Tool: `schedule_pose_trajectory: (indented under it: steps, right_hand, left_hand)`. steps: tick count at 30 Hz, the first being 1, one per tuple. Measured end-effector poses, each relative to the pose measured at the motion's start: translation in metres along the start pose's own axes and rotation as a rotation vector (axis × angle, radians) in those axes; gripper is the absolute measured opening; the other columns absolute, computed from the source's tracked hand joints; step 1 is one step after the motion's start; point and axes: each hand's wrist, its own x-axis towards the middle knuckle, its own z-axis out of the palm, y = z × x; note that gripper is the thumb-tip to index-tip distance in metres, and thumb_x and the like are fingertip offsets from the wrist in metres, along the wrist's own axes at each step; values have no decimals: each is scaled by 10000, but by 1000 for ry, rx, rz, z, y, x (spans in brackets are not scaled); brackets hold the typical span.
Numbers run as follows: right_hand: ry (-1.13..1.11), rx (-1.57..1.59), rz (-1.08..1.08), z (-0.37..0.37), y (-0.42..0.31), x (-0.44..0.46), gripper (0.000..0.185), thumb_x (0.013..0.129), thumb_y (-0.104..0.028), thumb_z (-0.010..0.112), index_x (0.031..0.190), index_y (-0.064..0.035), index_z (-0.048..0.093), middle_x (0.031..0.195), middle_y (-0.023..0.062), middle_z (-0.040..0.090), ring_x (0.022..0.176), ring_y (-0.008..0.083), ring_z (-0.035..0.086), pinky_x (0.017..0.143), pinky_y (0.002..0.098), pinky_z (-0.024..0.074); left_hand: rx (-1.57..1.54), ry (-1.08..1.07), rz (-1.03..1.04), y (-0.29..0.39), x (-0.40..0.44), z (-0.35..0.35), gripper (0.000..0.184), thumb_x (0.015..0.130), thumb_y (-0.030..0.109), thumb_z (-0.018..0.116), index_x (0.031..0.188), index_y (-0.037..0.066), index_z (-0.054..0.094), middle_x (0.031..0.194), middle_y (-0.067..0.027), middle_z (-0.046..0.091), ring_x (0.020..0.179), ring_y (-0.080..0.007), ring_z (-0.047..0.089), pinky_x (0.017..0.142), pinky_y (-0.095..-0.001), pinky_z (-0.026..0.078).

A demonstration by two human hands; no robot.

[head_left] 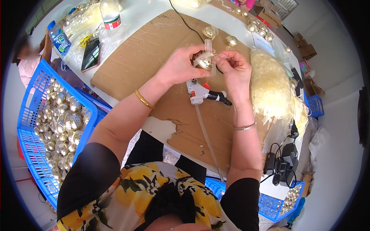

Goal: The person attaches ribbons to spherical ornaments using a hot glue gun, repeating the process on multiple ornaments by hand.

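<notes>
My forearms reaching forward over the cardboard (131, 63), left hand (185, 64) curled around the ball (202, 61), thumb on its near side, fingers on its far side, right hand (237, 69) just beside it, thumb and forefinger pinching the ribbon (208, 45), glue gun (197, 92) nearer my body.

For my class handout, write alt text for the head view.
A person's left hand holds a gold ball while the right hand touches its pale ribbon, above brown cardboard on a white table. A glue gun lies nearby; a blue basket of similar balls is at left.
</notes>
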Motion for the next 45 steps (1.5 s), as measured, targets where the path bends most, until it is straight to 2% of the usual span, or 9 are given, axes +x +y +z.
schedule_pose_trajectory:
  steps: [2,21,30,32,33,35,39,41,45]
  right_hand:
    - [18,-16,-15,-1,2,1,75,798,8,650,856,-30,621,755,-32,592,673,22,508,623,165,424]
    - [109,-84,-11,5,-3,-2,128,775,-53,684,869,-27,601,770,-9,580,648,33,502,573,165,410]
    - [194,-621,-497,3,5,1,182,662,-32,690,817,-63,601,781,53,571,720,208,579,617,316,473]
    - [184,-650,-538,3,5,1,164,659,-27,684,795,-61,598,790,67,577,733,248,586,645,349,477]
    - [183,-649,-537,4,4,0,164,659,-27,684,795,-61,598,790,67,577,733,248,586,645,349,477]
    - [184,-649,-496,4,3,-1,161,659,-30,684,792,-60,597,794,70,580,742,264,588,656,349,476]
    - [192,-659,-519,5,5,0,159,663,-34,686,793,-58,597,787,67,578,728,254,588,655,346,475]
    - [192,-570,-468,6,4,-1,140,673,-27,664,792,-53,595,802,78,572,746,242,582,645,340,474]
    - [208,-437,-428,4,-1,-3,116,692,-18,625,800,-57,610,831,89,563,791,241,569,664,338,464]
  left_hand:
    - [67,-59,-71,0,1,-3,585,622,66,792,1155,28,555,949,-28,587,851,-91,555,763,-249,468]
    - [173,-34,26,-3,2,-4,570,612,69,795,1128,21,559,922,-32,573,750,-81,529,665,-237,469]
    - [284,2,65,-4,2,-3,559,597,91,785,1104,6,565,897,-41,583,714,-93,538,639,-235,470]
    - [248,11,79,-7,2,-2,538,555,114,791,1042,18,584,863,-128,603,765,-268,596,690,-338,489]
    - [248,12,78,-8,2,-2,538,555,114,791,1042,18,584,863,-128,603,765,-268,596,690,-338,489]
    - [231,-12,88,-10,1,-1,564,589,78,780,1105,8,565,883,-50,580,685,-113,528,634,-242,470]
    - [292,-29,89,-3,0,-1,560,588,65,777,1102,8,563,903,-62,581,700,-121,535,643,-252,474]
    - [223,-4,77,-3,1,1,513,558,68,775,1029,30,575,924,-130,600,802,-267,594,693,-336,495]
    - [316,128,298,-9,3,1,500,565,33,762,1031,48,582,979,-120,584,841,-254,593,688,-323,502]
